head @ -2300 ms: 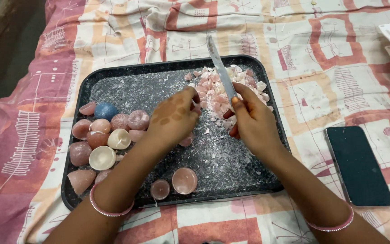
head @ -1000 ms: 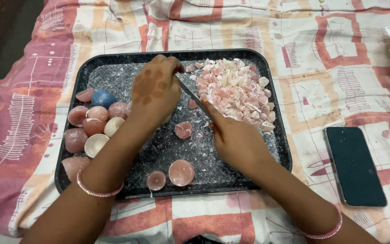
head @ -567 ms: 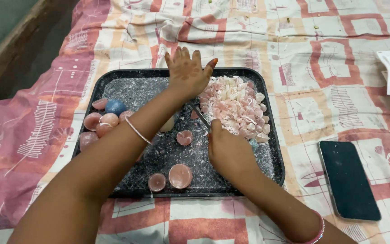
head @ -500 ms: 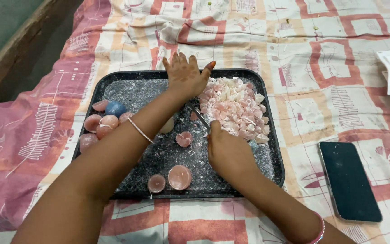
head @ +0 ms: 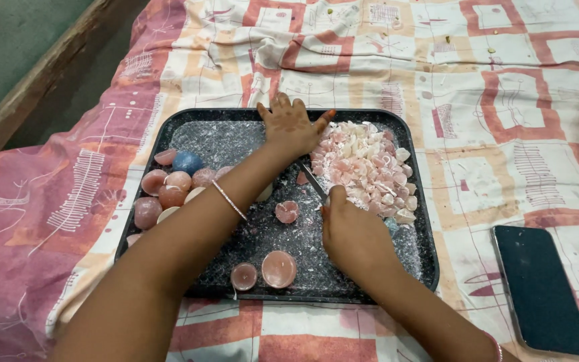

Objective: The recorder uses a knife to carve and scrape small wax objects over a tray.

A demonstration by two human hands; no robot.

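Since a second ago the left hand (head: 291, 126) has slid from the tray's middle to its far rim, fingers spread flat beside the pile of pink and white wax chips (head: 366, 167). Right hand (head: 353, 231) is closed around a knife (head: 313, 182), blade angled toward the pile's near edge. Both rest in the black tray (head: 199, 131) on the bed, whole round candles (head: 169, 191) at left, a dark phone (head: 541, 288) at right.

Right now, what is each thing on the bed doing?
Left hand: flat, fingers spread, at the tray's far edge.
Right hand: closed on a knife.
Pile of pink chunks: heaped on the right.
Round candles: bunched on the left.
Tray: flat, littered with flakes.
Phone: screen dark.
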